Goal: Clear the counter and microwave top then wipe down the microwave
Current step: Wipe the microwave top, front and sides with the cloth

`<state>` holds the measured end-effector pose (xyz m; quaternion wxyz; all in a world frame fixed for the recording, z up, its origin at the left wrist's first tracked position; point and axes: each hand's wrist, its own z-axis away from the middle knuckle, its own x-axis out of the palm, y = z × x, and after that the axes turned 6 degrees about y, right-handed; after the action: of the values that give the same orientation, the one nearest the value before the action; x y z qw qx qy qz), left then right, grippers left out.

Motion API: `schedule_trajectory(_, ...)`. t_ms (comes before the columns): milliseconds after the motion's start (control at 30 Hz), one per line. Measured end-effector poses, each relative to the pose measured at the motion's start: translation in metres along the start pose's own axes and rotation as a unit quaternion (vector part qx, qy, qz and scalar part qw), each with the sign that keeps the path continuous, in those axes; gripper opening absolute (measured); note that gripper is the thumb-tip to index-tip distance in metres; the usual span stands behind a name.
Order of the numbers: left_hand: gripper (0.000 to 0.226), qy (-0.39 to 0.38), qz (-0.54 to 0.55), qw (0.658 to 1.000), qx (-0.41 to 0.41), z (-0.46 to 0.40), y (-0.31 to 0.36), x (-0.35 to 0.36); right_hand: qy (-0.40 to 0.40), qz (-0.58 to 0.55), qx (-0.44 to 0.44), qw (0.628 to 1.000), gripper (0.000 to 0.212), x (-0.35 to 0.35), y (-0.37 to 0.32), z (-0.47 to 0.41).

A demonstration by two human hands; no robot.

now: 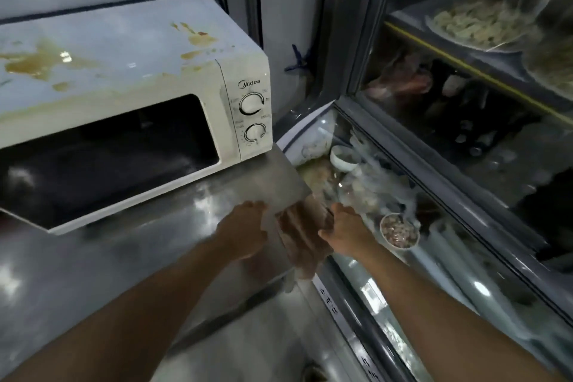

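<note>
A white Midea microwave (130, 71) stands on the steel counter (93, 257). Its top is bare and smeared with yellow-brown stains, and its dark door faces me. At the counter's right edge both hands hold a blurred, brownish, translucent sheet (302, 239), perhaps a plastic bag or a rag. My left hand (245, 229) grips its left side. My right hand (344, 232) grips its right side, fingers curled over it. The sheet hangs partly over the counter's corner.
A glass-fronted display chiller (434, 226) stands to the right of the counter. Inside are a white bowl (342, 158), a bowl of minced food (400, 231) and wrapped items. A plate of pale food (477, 25) sits on its upper shelf. A wall stands behind the microwave.
</note>
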<state>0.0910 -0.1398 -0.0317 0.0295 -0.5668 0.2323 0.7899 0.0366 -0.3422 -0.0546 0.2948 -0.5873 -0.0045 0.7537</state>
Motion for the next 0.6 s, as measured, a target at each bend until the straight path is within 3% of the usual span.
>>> schedule_trajectory(233,0.051,0.025,0.012,0.995,-0.094,-0.001,0.017,0.026,0.017,0.014,-0.055,0.998,0.054,0.02,0.02,-0.027)
schedule_trajectory(500,0.053,0.047,0.024,0.987,-0.149,0.005,0.031,0.025,-0.079,-0.073,-0.024,0.994,0.067,0.014,0.029,-0.049)
schedule_trajectory(600,0.056,0.047,0.026,0.987,-0.149,0.009,0.034,0.019,-0.093,-0.058,-0.042,0.993,0.055,0.007,0.027,-0.051)
